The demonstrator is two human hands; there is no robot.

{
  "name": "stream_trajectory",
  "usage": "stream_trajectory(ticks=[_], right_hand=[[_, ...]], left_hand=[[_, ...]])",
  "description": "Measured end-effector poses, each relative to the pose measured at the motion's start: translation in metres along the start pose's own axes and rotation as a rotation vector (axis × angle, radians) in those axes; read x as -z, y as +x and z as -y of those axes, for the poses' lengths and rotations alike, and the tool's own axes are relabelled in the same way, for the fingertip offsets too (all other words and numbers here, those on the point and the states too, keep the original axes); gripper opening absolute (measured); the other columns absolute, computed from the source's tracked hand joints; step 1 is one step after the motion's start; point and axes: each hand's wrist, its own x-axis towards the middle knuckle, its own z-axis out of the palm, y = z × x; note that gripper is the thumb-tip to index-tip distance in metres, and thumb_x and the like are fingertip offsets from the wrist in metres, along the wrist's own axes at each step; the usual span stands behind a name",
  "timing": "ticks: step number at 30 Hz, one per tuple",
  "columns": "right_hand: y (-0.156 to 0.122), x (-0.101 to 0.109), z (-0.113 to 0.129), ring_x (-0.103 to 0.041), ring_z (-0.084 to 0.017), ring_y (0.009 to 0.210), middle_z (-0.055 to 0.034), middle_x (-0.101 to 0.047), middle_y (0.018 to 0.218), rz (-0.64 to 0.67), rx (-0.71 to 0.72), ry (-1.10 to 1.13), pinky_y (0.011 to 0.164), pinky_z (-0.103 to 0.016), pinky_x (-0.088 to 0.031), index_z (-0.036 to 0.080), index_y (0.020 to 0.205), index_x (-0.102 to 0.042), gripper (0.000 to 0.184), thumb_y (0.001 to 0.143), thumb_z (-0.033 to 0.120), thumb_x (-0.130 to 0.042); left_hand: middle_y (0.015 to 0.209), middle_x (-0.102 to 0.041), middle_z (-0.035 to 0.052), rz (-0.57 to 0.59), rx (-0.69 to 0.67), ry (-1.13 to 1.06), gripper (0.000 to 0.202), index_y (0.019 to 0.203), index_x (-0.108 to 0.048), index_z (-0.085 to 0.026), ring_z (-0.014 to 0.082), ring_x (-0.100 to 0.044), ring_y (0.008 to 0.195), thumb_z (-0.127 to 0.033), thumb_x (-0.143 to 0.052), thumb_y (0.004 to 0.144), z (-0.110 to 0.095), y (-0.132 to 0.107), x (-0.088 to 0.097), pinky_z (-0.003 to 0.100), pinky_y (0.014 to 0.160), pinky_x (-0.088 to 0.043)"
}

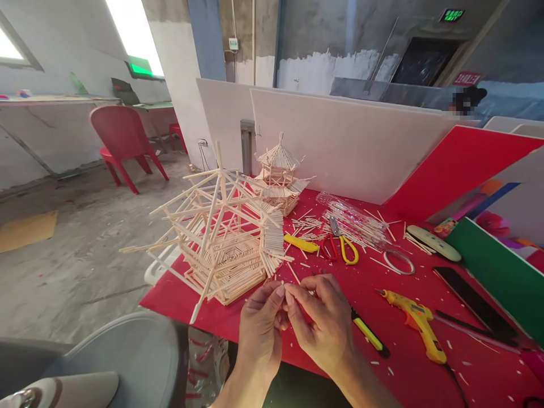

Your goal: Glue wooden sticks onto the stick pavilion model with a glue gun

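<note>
My left hand [260,317] and my right hand [325,320] meet at the fingertips above the front edge of the red tabletop. Between the pinched fingers shows the pale tip of a small wooden stick piece [283,283], mostly hidden by the fingers. Just beyond, to the left, stands an open frame model [223,209] of thin wooden sticks, shaped like a pavilion, partly roofed on its right side. A smaller stick pagoda [279,170] with tiered roofs stands behind it. Beside my right hand lies a black and yellow handled tool [369,333].
On the red table [340,362] lie a yellow glue gun [419,320], red and yellow handled scissors [342,243], a yellow cutter [301,243], loose sticks [361,226], a tape roll [398,262] and a black phone [471,297]. White boards [340,147] stand behind. A grey stool [123,357] is at left.
</note>
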Motion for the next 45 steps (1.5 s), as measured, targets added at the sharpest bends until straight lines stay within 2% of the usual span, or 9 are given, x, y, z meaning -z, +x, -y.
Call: stream_trajectory(ticks=[8, 17, 21, 24, 30, 36, 45], right_hand=[[0.001, 0.001, -0.004, -0.054, -0.019, 0.081, -0.0065, -0.061, 0.089, 0.024, 0.047, 0.03, 0.068, -0.033, -0.046, 0.021, 0.112, -0.066, 0.026, 0.088, 0.014, -0.06], [0.005, -0.002, -0.005, -0.054, -0.02, 0.084, -0.0077, -0.063, 0.093, 0.03, 0.072, 0.021, 0.072, -0.036, -0.048, 0.021, 0.12, -0.065, 0.034, 0.087, 0.015, -0.06], [0.008, -0.003, -0.005, -0.055, -0.02, 0.085, -0.0074, -0.062, 0.093, 0.034, 0.066, -0.003, 0.073, -0.036, -0.048, 0.02, 0.118, -0.066, 0.031, 0.087, 0.016, -0.06], [0.011, -0.004, -0.005, -0.055, -0.02, 0.085, -0.0075, -0.061, 0.092, 0.042, 0.061, -0.005, 0.073, -0.036, -0.048, 0.02, 0.115, -0.067, 0.029, 0.087, 0.016, -0.06], [0.014, -0.008, -0.006, -0.055, -0.02, 0.086, -0.0073, -0.061, 0.093, 0.049, 0.065, 0.0, 0.073, -0.036, -0.049, 0.022, 0.118, -0.065, 0.03, 0.088, 0.018, -0.059], [0.018, -0.009, -0.006, -0.056, -0.02, 0.086, -0.0079, -0.06, 0.093, 0.044, 0.081, 0.015, 0.073, -0.035, -0.049, 0.02, 0.117, -0.066, 0.03, 0.088, 0.016, -0.059], [0.019, -0.011, -0.006, -0.056, -0.021, 0.087, -0.0075, -0.06, 0.093, 0.054, 0.072, 0.004, 0.073, -0.037, -0.05, 0.021, 0.117, -0.065, 0.03, 0.088, 0.017, -0.059]], left_hand=[[0.056, -0.066, 0.0012, -0.012, -0.032, 0.027, 0.031, 0.075, -0.076, -0.013, 0.0046, -0.049, 0.042, -0.027, -0.092, 0.053, 0.001, -0.003, -0.001, 0.013, 0.04, -0.037], [0.061, -0.068, 0.0034, 0.002, -0.032, 0.054, 0.036, 0.085, -0.079, -0.013, 0.0063, -0.053, 0.048, -0.026, -0.092, 0.054, -0.005, -0.01, -0.006, 0.014, 0.045, -0.041], [0.067, -0.07, 0.0041, 0.0, 0.014, -0.006, 0.037, 0.087, -0.079, -0.013, 0.0063, -0.054, 0.052, -0.021, -0.091, 0.053, -0.008, -0.009, -0.007, 0.014, 0.045, -0.04], [0.067, -0.069, 0.0028, 0.0, 0.059, -0.041, 0.037, 0.088, -0.079, -0.014, 0.0038, -0.049, 0.049, -0.017, -0.091, 0.053, -0.011, -0.009, -0.009, 0.013, 0.043, -0.036], [0.062, -0.064, -0.0003, -0.006, 0.094, -0.06, 0.039, 0.085, -0.079, -0.012, 0.0027, -0.045, 0.047, -0.019, -0.093, 0.048, -0.015, -0.007, -0.012, 0.013, 0.041, -0.034], [0.061, -0.062, -0.0019, -0.004, 0.147, -0.084, 0.038, 0.085, -0.078, -0.013, 0.0025, -0.043, 0.045, -0.019, -0.092, 0.05, -0.016, -0.004, -0.01, 0.013, 0.041, -0.036], [0.063, -0.063, -0.0021, 0.001, 0.159, -0.123, 0.037, 0.087, -0.075, -0.012, 0.0033, -0.048, 0.047, -0.015, -0.09, 0.053, -0.015, 0.001, -0.01, 0.013, 0.041, -0.036]])
